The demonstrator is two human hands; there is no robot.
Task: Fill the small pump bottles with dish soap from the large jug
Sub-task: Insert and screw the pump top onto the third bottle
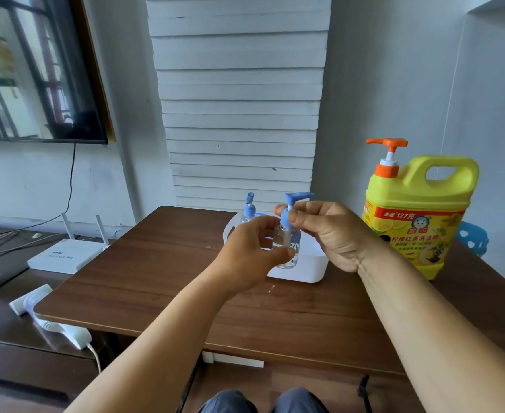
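The left hand [249, 248] wraps the small clear plastic pump bottle [287, 242] by its smooth round body, held above the brown wood-grain desk [156, 278]; the right hand [328, 231] pinches its blue ribbed collar. It looks light, stiff and slippery. The yellow handled jug [415, 216], right of both grips, likely heavy, suits its moulded handle.
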